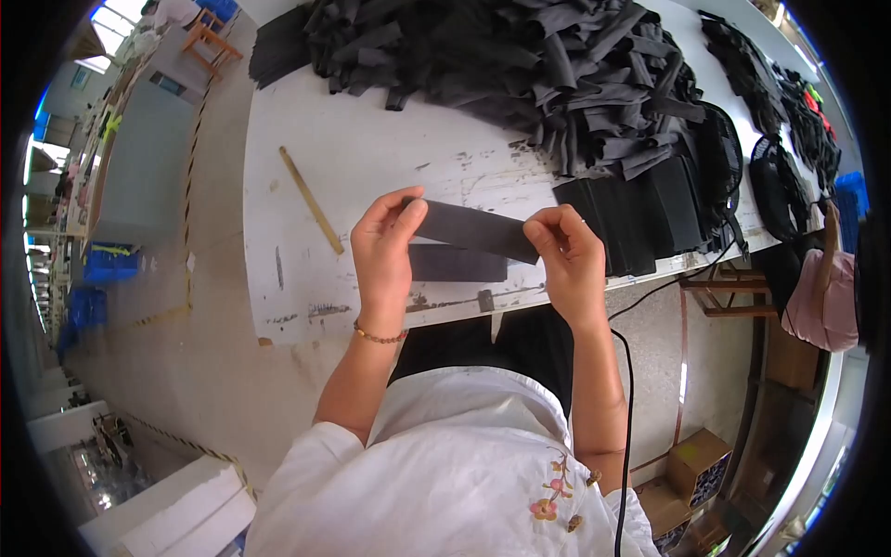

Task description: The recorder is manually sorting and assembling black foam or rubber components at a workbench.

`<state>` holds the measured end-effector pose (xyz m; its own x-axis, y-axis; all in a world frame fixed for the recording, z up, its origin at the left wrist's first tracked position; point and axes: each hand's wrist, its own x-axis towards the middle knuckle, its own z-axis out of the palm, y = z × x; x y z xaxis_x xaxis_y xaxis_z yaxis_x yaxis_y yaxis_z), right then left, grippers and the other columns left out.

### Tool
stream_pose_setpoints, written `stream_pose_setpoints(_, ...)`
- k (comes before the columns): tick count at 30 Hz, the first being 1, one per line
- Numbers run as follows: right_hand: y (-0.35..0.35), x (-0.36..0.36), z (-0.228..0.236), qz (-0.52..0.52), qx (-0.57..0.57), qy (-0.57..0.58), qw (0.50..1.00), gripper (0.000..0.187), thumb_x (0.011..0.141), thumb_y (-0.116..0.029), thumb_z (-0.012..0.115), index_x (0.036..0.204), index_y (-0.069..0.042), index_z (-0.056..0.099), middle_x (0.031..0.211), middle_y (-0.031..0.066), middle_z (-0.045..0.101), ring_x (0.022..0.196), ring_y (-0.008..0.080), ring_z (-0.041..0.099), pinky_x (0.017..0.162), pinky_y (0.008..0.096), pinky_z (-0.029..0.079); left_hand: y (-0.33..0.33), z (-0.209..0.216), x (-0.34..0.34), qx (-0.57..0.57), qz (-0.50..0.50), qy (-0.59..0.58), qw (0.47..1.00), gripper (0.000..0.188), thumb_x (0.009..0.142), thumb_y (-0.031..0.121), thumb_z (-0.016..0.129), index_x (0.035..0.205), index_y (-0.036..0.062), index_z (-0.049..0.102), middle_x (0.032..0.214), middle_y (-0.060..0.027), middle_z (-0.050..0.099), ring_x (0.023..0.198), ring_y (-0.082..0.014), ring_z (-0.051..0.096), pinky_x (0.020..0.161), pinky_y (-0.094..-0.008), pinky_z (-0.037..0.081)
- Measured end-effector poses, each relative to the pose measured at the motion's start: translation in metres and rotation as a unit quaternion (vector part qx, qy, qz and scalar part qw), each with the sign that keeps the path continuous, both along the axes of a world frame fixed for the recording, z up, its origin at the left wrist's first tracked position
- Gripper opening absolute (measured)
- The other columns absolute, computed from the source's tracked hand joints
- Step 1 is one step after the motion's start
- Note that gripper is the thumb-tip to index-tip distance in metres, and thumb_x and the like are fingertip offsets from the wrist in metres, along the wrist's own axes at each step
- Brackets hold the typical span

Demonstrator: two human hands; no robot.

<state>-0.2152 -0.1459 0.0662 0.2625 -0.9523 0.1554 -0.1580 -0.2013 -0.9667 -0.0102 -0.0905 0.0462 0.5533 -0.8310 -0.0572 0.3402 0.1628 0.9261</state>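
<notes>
Above the near edge of the table (371, 139), we apparently spread the dark strip (473, 227), left hand (385, 246) and right hand (573, 260) each pinched closed on one end, next needing even tension.

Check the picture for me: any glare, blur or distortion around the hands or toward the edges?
Head view: the left hand, right hand and dark strip look reasonably sharp; the window at upper left is washed out white; the dark cloth pile loses detail in places; straight edges bend toward the rim, and the corners go black.
</notes>
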Motion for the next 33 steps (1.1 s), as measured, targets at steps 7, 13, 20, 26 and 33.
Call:
stream_pose_setpoints(7, 0.020, 0.021, -0.053, -0.001, 0.095, 0.105, 0.990, 0.011, 0.086, -0.009, 0.072, 0.087, 0.000, 0.066, 0.075, 0.0071, 0.062, 0.067, 0.0152, 0.057, 0.061, 0.0291, 0.047, 0.045, -0.032, 0.023, 0.118, -0.042, -0.375, 0.918, 0.036, 0.076, 0.012, 0.079, 0.110, 0.0074, 0.067, 0.107, -0.0028, 0.065, 0.090, -0.0163, 0.060, 0.083, -0.0290, 0.048)
stream_pose_setpoints(13, 0.028, 0.029, -0.070, -0.020, -0.055, 0.224, 0.973, 0.021, 0.083, -0.013, 0.073, 0.100, -0.004, 0.063, 0.090, 0.0156, 0.060, 0.078, 0.0336, 0.062, 0.066, 0.0428, 0.051, 0.043, -0.044, 0.040, 0.032, -0.223, -0.644, 0.731, 0.061, 0.067, 0.015, 0.081, 0.125, 0.0124, 0.061, 0.117, -0.0067, 0.059, 0.113, -0.0271, 0.053, 0.097, -0.0422, 0.041)
stream_pose_setpoints(20, 0.021, 0.017, -0.066, -0.056, -0.005, 0.209, 0.976, 0.025, 0.082, -0.013, 0.072, 0.103, -0.004, 0.062, 0.093, 0.0146, 0.059, 0.081, 0.0331, 0.061, 0.068, 0.0423, 0.051, 0.030, -0.039, 0.032, 0.069, -0.236, -0.625, 0.741, 0.054, 0.069, 0.013, 0.078, 0.121, 0.0117, 0.062, 0.112, -0.0079, 0.060, 0.109, -0.0279, 0.054, 0.095, -0.0412, 0.041)
stream_pose_setpoints(26, -0.004, -0.036, -0.058, -0.202, -0.189, 0.451, 0.849, 0.047, 0.076, -0.018, 0.076, 0.116, -0.002, 0.057, 0.105, 0.0117, 0.056, 0.098, 0.0309, 0.054, 0.081, 0.0402, 0.045, 0.015, -0.013, 0.030, 0.069, -0.256, -0.633, 0.728, 0.056, 0.072, 0.016, 0.078, 0.125, 0.0120, 0.060, 0.119, -0.0069, 0.059, 0.118, -0.0269, 0.051, 0.103, -0.0421, 0.038)
stream_pose_setpoints(33, -0.015, -0.037, -0.079, -0.117, -0.220, 0.588, 0.769, 0.038, 0.082, -0.019, 0.067, 0.114, 0.000, 0.057, 0.101, 0.0104, 0.054, 0.093, 0.0279, 0.053, 0.076, 0.0387, 0.043, -0.068, 0.026, 0.015, 0.009, -0.168, -0.487, 0.857, 0.021, 0.083, 0.008, 0.070, 0.103, 0.0025, 0.069, 0.097, -0.0078, 0.068, 0.091, -0.0205, 0.064, 0.081, -0.0287, 0.050)
